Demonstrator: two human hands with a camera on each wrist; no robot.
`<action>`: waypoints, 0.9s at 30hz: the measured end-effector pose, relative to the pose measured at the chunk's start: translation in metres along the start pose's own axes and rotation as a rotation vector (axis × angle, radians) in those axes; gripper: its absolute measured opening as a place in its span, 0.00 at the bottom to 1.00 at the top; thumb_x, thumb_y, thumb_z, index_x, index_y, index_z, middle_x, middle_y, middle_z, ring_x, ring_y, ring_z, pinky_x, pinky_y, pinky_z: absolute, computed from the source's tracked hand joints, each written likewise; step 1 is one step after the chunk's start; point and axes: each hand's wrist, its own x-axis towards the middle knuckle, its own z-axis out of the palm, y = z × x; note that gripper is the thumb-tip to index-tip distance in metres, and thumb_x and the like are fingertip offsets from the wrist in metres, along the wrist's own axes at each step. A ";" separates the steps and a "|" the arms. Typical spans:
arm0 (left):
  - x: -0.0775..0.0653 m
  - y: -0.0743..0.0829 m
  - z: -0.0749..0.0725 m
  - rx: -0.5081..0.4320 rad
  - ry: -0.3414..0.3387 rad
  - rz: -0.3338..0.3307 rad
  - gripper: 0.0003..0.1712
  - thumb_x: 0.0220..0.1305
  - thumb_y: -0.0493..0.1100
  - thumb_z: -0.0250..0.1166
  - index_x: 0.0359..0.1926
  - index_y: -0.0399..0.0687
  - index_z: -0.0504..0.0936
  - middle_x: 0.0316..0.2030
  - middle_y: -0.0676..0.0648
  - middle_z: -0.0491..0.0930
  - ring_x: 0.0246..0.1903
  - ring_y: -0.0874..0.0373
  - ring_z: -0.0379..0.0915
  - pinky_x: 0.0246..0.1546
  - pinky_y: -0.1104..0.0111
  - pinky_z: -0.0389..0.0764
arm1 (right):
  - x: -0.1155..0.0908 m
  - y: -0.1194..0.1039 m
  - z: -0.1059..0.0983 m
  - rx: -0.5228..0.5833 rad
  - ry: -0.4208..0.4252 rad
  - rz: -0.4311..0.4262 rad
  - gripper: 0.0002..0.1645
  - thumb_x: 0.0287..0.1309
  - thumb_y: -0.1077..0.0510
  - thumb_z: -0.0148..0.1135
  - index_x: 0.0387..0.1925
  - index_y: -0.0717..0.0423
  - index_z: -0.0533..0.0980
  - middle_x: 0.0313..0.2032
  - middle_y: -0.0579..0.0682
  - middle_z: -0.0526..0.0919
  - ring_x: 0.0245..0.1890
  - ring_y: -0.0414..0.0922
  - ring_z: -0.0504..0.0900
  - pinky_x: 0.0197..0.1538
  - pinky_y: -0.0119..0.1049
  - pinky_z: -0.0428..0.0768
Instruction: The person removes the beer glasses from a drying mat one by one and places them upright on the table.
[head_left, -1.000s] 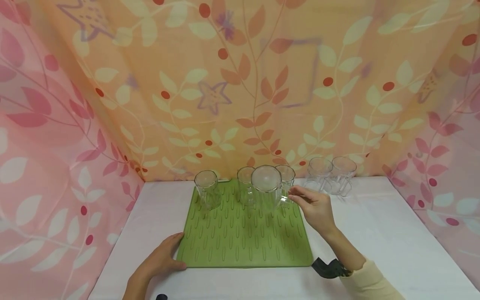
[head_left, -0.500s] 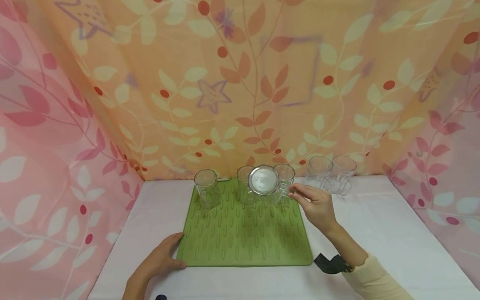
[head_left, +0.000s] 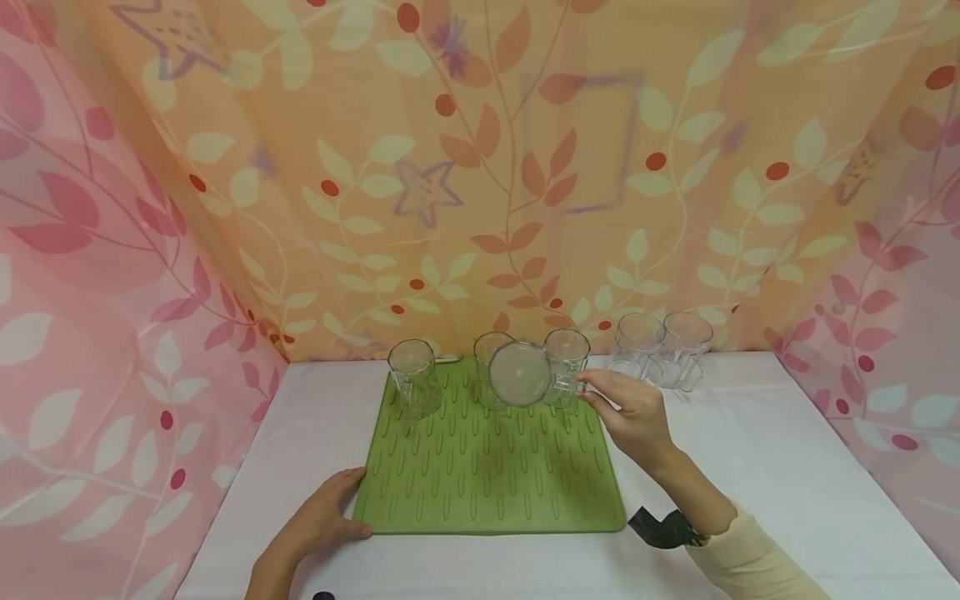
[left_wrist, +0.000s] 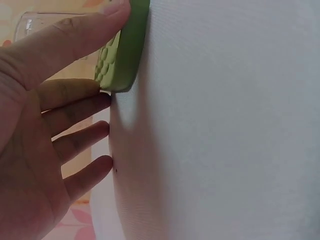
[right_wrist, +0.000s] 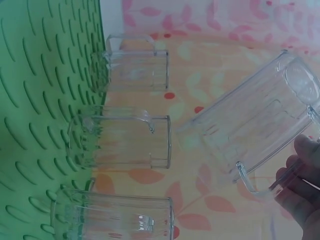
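Observation:
My right hand (head_left: 633, 417) pinches the handle of a clear glass mug (head_left: 519, 375) and holds it tilted over the back of a green ribbed mat (head_left: 491, 483). One round end of this mug faces the head camera; the right wrist view shows its slanted side (right_wrist: 250, 120) and fingers at the handle. Behind it on the mat stand two upright glass mugs, a middle one (head_left: 485, 350) and a right one (head_left: 567, 346), partly overlapped. My left hand (head_left: 318, 517) rests at the mat's front left corner, thumb on the front edge, fingers fairly straight along the side.
A third upright mug (head_left: 414, 379) stands at the mat's back left. Two more glass mugs, one (head_left: 637, 337) beside the other (head_left: 688, 342), stand on the white tabletop (head_left: 757, 450) at the back right. Patterned cloth walls (head_left: 495, 167) enclose the back and sides.
The held mug has tipped from near upright in the view, its round end turning toward the camera and shifting slightly left and down. The left hand and the standing mugs stay put.

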 end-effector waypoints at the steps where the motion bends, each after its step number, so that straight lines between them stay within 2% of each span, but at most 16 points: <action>1: 0.000 0.001 0.000 0.000 -0.001 0.000 0.56 0.34 0.47 0.82 0.66 0.32 0.68 0.66 0.33 0.68 0.68 0.33 0.58 0.68 0.41 0.60 | 0.000 0.000 0.001 -0.004 0.004 -0.025 0.08 0.56 0.61 0.68 0.36 0.62 0.85 0.32 0.55 0.89 0.42 0.31 0.85 0.49 0.15 0.78; 3: 0.000 0.002 -0.001 -0.005 -0.002 0.002 0.56 0.34 0.47 0.81 0.66 0.32 0.68 0.66 0.33 0.68 0.68 0.33 0.58 0.68 0.41 0.60 | 0.000 0.001 0.001 -0.012 0.009 -0.076 0.15 0.64 0.53 0.62 0.36 0.62 0.85 0.32 0.55 0.89 0.41 0.35 0.87 0.50 0.16 0.78; 5: 0.000 0.004 -0.002 -0.014 -0.006 0.003 0.55 0.35 0.46 0.81 0.65 0.31 0.68 0.65 0.32 0.68 0.68 0.33 0.59 0.68 0.41 0.60 | 0.001 0.001 0.002 -0.006 0.008 -0.112 0.20 0.67 0.49 0.58 0.36 0.63 0.85 0.32 0.55 0.89 0.40 0.38 0.87 0.52 0.17 0.78; 9: 0.002 0.009 -0.006 -0.039 -0.008 -0.005 0.51 0.43 0.48 0.78 0.66 0.31 0.68 0.65 0.31 0.68 0.67 0.31 0.59 0.67 0.39 0.60 | 0.002 -0.001 0.004 0.018 0.013 -0.172 0.19 0.67 0.52 0.58 0.36 0.65 0.84 0.32 0.57 0.88 0.38 0.44 0.87 0.54 0.19 0.78; 15: 0.008 0.015 -0.012 -0.145 0.017 -0.060 0.43 0.57 0.53 0.71 0.68 0.39 0.67 0.66 0.33 0.68 0.68 0.31 0.59 0.65 0.38 0.63 | 0.000 -0.002 0.007 0.018 0.034 -0.231 0.18 0.66 0.54 0.59 0.35 0.67 0.84 0.33 0.59 0.88 0.35 0.49 0.87 0.55 0.23 0.79; 17: 0.012 0.017 -0.012 -0.209 0.037 -0.045 0.40 0.60 0.53 0.68 0.68 0.40 0.68 0.66 0.34 0.69 0.67 0.34 0.61 0.65 0.41 0.66 | -0.001 -0.002 0.007 0.011 0.043 -0.244 0.18 0.66 0.55 0.59 0.34 0.68 0.85 0.33 0.59 0.88 0.35 0.51 0.87 0.55 0.24 0.79; 22: 0.020 0.029 -0.012 -0.335 0.087 0.051 0.32 0.65 0.48 0.64 0.65 0.37 0.70 0.62 0.37 0.75 0.63 0.41 0.69 0.65 0.49 0.71 | -0.002 -0.002 0.009 0.042 0.074 -0.289 0.17 0.65 0.58 0.60 0.32 0.71 0.84 0.33 0.62 0.87 0.36 0.52 0.87 0.56 0.26 0.80; 27: 0.027 0.044 -0.014 -0.369 0.066 0.096 0.31 0.67 0.49 0.63 0.65 0.36 0.71 0.59 0.38 0.78 0.60 0.43 0.73 0.63 0.50 0.73 | 0.000 -0.005 0.016 0.105 0.105 -0.355 0.15 0.63 0.62 0.62 0.30 0.73 0.83 0.31 0.63 0.86 0.37 0.52 0.86 0.56 0.29 0.81</action>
